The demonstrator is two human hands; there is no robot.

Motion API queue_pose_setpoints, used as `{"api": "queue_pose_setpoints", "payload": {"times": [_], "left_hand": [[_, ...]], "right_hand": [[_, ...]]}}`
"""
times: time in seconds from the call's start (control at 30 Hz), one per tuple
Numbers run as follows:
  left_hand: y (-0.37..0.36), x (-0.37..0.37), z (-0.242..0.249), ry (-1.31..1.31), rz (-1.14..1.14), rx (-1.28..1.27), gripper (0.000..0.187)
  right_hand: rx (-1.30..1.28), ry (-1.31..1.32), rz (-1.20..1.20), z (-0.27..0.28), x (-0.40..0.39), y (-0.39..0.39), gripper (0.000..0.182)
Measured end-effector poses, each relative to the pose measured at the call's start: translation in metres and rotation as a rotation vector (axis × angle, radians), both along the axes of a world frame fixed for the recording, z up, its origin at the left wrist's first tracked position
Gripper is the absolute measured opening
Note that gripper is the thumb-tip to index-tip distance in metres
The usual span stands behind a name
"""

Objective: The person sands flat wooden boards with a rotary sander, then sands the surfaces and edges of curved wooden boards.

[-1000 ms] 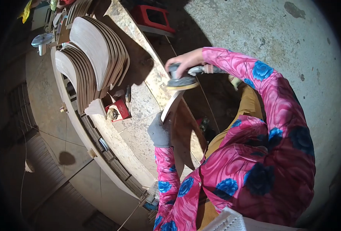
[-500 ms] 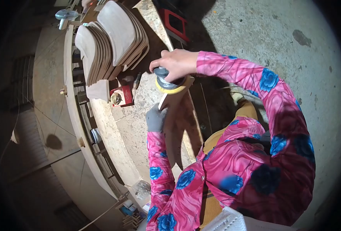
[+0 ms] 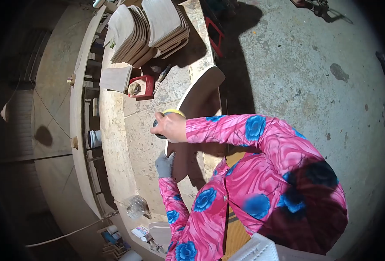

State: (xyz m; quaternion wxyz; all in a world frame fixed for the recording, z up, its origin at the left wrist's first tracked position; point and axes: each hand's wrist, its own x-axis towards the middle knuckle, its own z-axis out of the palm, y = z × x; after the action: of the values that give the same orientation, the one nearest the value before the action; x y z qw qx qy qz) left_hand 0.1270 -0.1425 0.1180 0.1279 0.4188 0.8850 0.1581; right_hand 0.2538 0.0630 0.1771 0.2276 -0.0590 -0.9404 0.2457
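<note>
A curved wooden panel [image 3: 203,98] with a pale edge lies over the workbench, its far end near the bench's right edge. My bare right hand [image 3: 170,127] is wrapped over a round sander [image 3: 175,111] with a yellow pad, which sits at the panel's left edge. The hand and sleeve cover much of the tool. In a grey glove, my left hand [image 3: 164,165] grips the same edge a little nearer to me, below the sander. Its thumb shows on the panel's face, while the other fingers are mostly hidden.
Stacks of curved wooden panels [image 3: 164,24] stand at the bench's far end. Closer are a red box [image 3: 147,86], a brush-like tool [image 3: 163,76] and a flat wooden piece [image 3: 115,79]. A clear plastic bag [image 3: 137,206] lies near left. Concrete floor [image 3: 284,82] extends right.
My right hand has brought the sander from the panel's far part back along the edge, close to my left hand. My left hand keeps its grip. The view has shifted.
</note>
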Motion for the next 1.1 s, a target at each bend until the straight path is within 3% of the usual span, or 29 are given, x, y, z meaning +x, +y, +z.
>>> {"api": "queue_pose_setpoints", "payload": {"times": [0.13,0.17,0.23,0.33,0.4,0.73,0.87,1.1], "left_hand": [[-0.002,0.002,0.001,0.052,0.006,-0.006,0.028],[-0.002,0.004,-0.001,0.016,0.033,0.038,0.028],[-0.001,0.003,-0.001,0.033,0.023,0.028,0.028],[0.001,0.001,-0.004,0.068,-0.005,0.049,0.029],[0.004,0.006,0.0,0.138,-0.003,-0.01,0.029],[0.003,0.008,0.005,0.158,-0.019,-0.017,0.029],[0.002,0.007,0.002,0.145,-0.024,-0.001,0.029],[0.002,0.009,0.001,0.138,-0.001,0.001,0.028]], "right_hand": [[-0.122,0.021,-0.215,0.003,0.019,0.032,0.031],[-0.022,0.077,-0.352,0.0,0.028,0.048,0.031],[-0.104,-0.156,-0.548,0.017,0.053,0.088,0.039],[-0.074,-0.115,-0.789,0.011,0.075,0.134,0.038],[-0.057,-0.144,-0.81,0.014,0.072,0.136,0.037],[-0.078,-0.004,-0.146,0.007,0.0,-0.017,0.045],[-0.1,-0.05,-0.275,0.012,0.008,0.009,0.044],[-0.082,-0.14,-0.9,0.016,0.073,0.135,0.033]]}}
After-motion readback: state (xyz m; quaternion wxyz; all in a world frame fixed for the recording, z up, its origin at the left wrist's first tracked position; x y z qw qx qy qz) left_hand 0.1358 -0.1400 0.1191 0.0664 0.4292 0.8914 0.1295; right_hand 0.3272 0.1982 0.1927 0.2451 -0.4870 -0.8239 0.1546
